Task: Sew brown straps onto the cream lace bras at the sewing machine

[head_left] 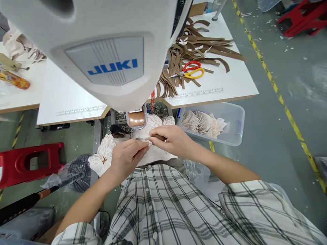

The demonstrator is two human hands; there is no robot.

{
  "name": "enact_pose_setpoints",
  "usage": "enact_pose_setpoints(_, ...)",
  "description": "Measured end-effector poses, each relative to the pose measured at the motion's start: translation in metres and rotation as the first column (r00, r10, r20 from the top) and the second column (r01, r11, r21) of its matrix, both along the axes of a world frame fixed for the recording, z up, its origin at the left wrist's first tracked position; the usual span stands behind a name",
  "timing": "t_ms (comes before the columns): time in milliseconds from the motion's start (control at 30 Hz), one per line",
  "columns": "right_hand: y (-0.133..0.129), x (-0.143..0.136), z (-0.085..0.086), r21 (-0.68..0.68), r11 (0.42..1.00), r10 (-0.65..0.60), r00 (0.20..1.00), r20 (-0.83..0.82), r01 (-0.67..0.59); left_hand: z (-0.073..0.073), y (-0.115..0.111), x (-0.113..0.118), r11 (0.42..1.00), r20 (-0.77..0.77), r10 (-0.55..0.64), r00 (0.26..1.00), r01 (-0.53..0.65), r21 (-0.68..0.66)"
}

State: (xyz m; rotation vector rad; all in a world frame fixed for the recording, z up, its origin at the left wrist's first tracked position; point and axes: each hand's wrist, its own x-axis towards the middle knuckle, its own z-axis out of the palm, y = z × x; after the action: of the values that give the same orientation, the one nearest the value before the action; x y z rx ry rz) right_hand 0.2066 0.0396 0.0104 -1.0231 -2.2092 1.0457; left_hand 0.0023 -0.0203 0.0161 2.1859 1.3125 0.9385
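Note:
My left hand (127, 156) pinches the edge of a pale cloth piece, with its thumb and forefinger pressed together. Close beside it, my right hand (173, 140) is closed on a brown fabric strip (160, 137), whose end pokes out between the fingers. The two sets of fingertips nearly meet. Under and around them lies white lace fabric (100, 158), with a small brown bow on its left part. Just beyond my fingers is the lower end of a JUKI sewing machine (109, 68); its needle area is mostly hidden.
Many brown strips (176, 59) lie on the white table (204, 98) at right, with red-and-yellow-handled scissors (192, 69) on top. A clear plastic bin (235, 127) holds pale fabric pieces. A red stool (30, 163) stands at left. An orange bottle (15, 80) lies on the left table.

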Motion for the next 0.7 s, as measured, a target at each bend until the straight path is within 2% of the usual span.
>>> enact_pose_setpoints(100, 0.002, 0.002, 0.006, -0.134, 0.989, 0.057, 0.998, -0.031, -0.061, 0.004, 0.003, -0.002, 1.0, -0.028, -0.01, 1.0, 0.01, -0.014)
enact_pose_setpoints(200, 0.004, 0.006, 0.009, -0.32, 0.939, 0.106, 0.992, -0.069, -0.123, 0.006, 0.006, -0.003, 0.998, -0.034, -0.015, 0.999, 0.013, -0.061)
enact_pose_setpoints(300, 0.006, 0.009, 0.011, -0.413, 0.897, 0.136, 0.987, -0.087, -0.16, 0.006, 0.007, -0.002, 0.994, -0.019, -0.016, 1.0, 0.014, -0.112)
enact_pose_setpoints(467, 0.005, 0.01, 0.014, -0.447, 0.878, 0.159, 0.985, -0.068, -0.173, 0.007, 0.011, -0.001, 0.984, -0.014, -0.032, 0.999, 0.029, -0.178)
enact_pose_setpoints(567, 0.004, 0.01, 0.014, -0.401, 0.902, 0.158, 0.987, -0.041, -0.161, 0.008, 0.014, -0.001, 0.975, -0.017, -0.035, 0.999, 0.031, -0.221)
enact_pose_setpoints(700, 0.001, 0.01, 0.013, -0.296, 0.944, 0.164, 0.986, 0.032, -0.147, 0.011, 0.019, -0.003, 0.915, -0.015, -0.042, 0.999, 0.032, -0.401)
